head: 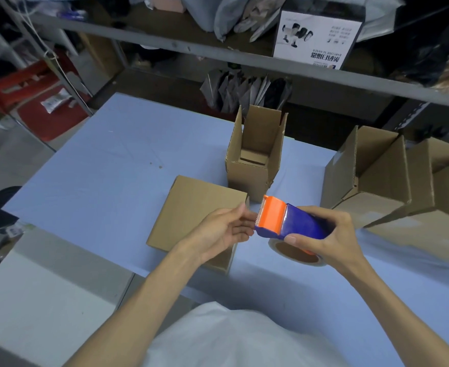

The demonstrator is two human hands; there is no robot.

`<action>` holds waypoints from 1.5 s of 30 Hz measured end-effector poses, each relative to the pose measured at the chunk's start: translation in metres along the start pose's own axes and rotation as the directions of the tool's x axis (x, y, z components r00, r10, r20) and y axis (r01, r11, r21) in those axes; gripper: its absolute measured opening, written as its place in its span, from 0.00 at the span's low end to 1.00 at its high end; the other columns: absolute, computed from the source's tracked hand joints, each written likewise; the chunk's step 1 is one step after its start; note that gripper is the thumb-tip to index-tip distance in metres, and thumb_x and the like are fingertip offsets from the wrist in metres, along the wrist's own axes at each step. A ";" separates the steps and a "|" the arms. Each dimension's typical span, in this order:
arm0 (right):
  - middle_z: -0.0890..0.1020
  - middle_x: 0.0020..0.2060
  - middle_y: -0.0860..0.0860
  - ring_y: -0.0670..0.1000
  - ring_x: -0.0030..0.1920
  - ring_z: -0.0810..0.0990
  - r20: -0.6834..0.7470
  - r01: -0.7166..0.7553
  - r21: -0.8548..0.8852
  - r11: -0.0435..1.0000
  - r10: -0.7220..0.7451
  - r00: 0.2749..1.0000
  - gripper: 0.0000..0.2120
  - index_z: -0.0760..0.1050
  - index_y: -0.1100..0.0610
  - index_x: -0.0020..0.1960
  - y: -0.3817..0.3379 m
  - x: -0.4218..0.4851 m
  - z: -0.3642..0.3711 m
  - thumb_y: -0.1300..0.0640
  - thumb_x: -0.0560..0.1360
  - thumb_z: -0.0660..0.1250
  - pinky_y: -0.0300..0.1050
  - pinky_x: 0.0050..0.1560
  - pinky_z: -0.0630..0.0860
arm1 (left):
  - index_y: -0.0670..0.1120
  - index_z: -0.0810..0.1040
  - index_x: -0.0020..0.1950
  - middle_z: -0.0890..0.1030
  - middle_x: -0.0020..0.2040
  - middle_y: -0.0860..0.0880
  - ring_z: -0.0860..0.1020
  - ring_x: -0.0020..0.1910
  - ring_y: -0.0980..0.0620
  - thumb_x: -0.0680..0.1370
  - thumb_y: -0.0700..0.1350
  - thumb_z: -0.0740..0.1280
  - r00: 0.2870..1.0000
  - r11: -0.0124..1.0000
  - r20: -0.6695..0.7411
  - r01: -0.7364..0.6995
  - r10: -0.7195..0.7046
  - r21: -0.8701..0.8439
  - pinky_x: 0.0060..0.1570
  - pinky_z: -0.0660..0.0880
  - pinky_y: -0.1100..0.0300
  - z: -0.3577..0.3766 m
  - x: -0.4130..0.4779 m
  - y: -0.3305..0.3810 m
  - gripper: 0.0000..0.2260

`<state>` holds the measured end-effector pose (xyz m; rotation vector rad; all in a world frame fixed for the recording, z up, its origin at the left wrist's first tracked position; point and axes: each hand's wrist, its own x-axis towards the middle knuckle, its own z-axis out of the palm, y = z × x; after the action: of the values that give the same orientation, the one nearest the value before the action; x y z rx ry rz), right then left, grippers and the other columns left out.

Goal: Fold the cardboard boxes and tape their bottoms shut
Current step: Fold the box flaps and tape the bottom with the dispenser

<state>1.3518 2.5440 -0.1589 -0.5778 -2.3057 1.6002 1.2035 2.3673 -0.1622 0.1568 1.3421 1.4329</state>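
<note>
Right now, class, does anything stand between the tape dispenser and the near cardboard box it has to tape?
Only the person's own left hand: it hovers over the near cardboard box, at the orange cutter end of the tape dispenser that the right hand grips. The box's visible face is otherwise bare.

The tape dispenser (297, 225) is deep blue with a bright orange cutter head; its tape roll (295, 256) is cloudy white around a brown core; the cardboard boxes (197, 213) are plain brown; the table (106, 165) is pale blue — the stool (40, 104) red; the carton (316, 38) white with dark print.
</note>
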 end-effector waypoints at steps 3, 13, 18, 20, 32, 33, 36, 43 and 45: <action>0.82 0.47 0.36 0.43 0.52 0.80 0.019 -0.002 0.011 1.000 0.002 1.000 0.24 0.76 0.42 0.52 0.000 0.000 0.000 0.43 0.57 0.78 0.33 0.35 0.78 | 0.44 0.81 0.53 0.81 0.46 0.44 0.77 0.43 0.55 0.73 0.60 0.64 0.999 0.982 0.027 -0.041 0.036 0.186 0.46 0.75 0.63 0.003 -0.003 0.004 0.21; 0.83 0.46 0.37 0.45 0.51 0.81 0.037 0.033 0.074 0.997 -0.035 0.999 0.30 0.76 0.43 0.52 -0.015 0.002 0.002 0.33 0.54 0.75 0.33 0.37 0.78 | 0.41 0.79 0.57 0.81 0.46 0.47 0.78 0.42 0.56 0.81 0.47 0.61 0.998 0.991 0.063 -0.034 0.026 0.126 0.44 0.76 0.64 -0.006 -0.005 0.005 0.13; 0.83 0.46 0.36 0.43 0.51 0.81 0.048 0.039 0.066 0.997 -0.042 0.998 0.29 0.76 0.43 0.51 -0.018 0.003 -0.003 0.32 0.55 0.75 0.32 0.35 0.77 | 0.43 0.85 0.42 0.82 0.40 0.44 0.80 0.36 0.53 0.81 0.48 0.60 0.998 0.998 0.051 0.028 -0.025 -0.054 0.37 0.77 0.63 -0.010 -0.007 0.014 0.17; 0.83 0.46 0.36 0.43 0.50 0.81 0.055 0.046 0.046 0.998 -0.049 0.997 0.24 0.77 0.43 0.51 -0.016 0.003 -0.003 0.41 0.57 0.78 0.32 0.35 0.77 | 0.46 0.85 0.41 0.83 0.39 0.46 0.80 0.36 0.55 0.79 0.52 0.65 0.999 0.988 -0.040 -0.014 0.020 0.155 0.37 0.77 0.65 -0.008 -0.007 0.014 0.14; 0.83 0.46 0.37 0.44 0.51 0.81 0.090 0.087 0.017 0.996 -0.088 0.992 0.26 0.77 0.32 0.52 -0.012 0.006 0.000 0.37 0.54 0.78 0.34 0.34 0.78 | 0.43 0.84 0.43 0.84 0.38 0.43 0.81 0.34 0.55 0.73 0.40 0.74 0.946 0.936 -0.261 -0.098 0.193 0.339 0.36 0.78 0.65 0.002 -0.009 0.014 0.01; 0.83 0.46 0.37 0.44 0.50 0.81 0.096 0.084 0.005 0.996 -0.084 0.992 0.26 0.77 0.33 0.52 -0.011 0.006 0.000 0.37 0.54 0.77 0.34 0.34 0.78 | 0.42 0.84 0.43 0.84 0.36 0.45 0.80 0.33 0.55 0.73 0.40 0.74 0.948 0.935 -0.256 -0.093 0.188 0.343 0.35 0.78 0.65 0.002 -0.009 0.015 0.01; 0.82 0.46 0.39 0.47 0.48 0.82 0.126 0.061 -0.073 0.996 -0.051 0.991 0.28 0.78 0.41 0.51 -0.008 0.007 0.001 0.36 0.53 0.78 0.40 0.37 0.81 | 0.43 0.84 0.41 0.83 0.34 0.49 0.80 0.34 0.54 0.75 0.40 0.72 0.953 0.914 -0.258 -0.044 0.159 0.403 0.36 0.78 0.64 -0.001 -0.007 0.016 0.03; 0.81 0.44 0.38 0.46 0.43 0.81 0.182 0.142 -0.368 0.919 -0.079 0.980 0.29 0.77 0.45 0.55 0.003 0.013 0.015 0.42 0.58 0.81 0.42 0.39 0.80 | 0.42 0.81 0.35 0.82 0.35 0.48 0.79 0.28 0.56 0.74 0.32 0.69 0.908 0.844 -0.395 0.100 0.139 0.527 0.28 0.75 0.66 -0.013 0.015 0.010 0.10; 0.81 0.41 0.36 0.45 0.41 0.81 0.184 0.131 -0.410 0.903 -0.059 0.981 0.26 0.77 0.45 0.53 0.010 0.014 0.016 0.43 0.58 0.80 0.38 0.37 0.77 | 0.42 0.81 0.32 0.81 0.34 0.48 0.77 0.27 0.55 0.74 0.36 0.72 0.891 0.818 -0.424 0.117 0.164 0.563 0.27 0.74 0.67 -0.019 0.021 0.009 0.10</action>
<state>1.3338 2.5405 -0.1739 -0.4209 -2.7847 1.1449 1.1765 2.3735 -0.1734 0.2427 2.1635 1.0654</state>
